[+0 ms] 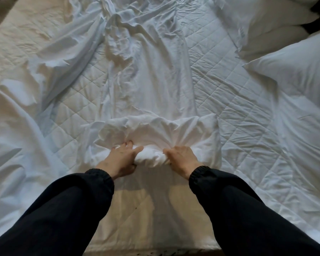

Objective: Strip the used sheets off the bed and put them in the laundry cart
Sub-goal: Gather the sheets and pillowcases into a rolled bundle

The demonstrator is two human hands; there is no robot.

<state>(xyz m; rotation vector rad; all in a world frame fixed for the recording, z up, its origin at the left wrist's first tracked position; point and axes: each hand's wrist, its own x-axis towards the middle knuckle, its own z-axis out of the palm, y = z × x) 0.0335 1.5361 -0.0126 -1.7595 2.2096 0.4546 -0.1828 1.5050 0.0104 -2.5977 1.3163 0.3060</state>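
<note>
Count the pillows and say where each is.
3, all at the upper right: the top pillow at the frame's edge, the middle pillow just below it, the large pillow nearest. Others may lie out of frame.

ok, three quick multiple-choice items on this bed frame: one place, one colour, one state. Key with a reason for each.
1. Where do the pillows lie?
A) upper right of the view
B) lower left
C) under the hands

2. What colour are the sleeves?
A) white
B) dark, near black
C) red

3. What state is the sheet in near the person?
A) flat and untouched
B) bunched and gripped by both hands
C) folded in a neat square

Key:
1 A, they sit at the far right edge.
2 B, both forearms are dark.
3 B, the left hand and right hand each grip the bunch.
</note>
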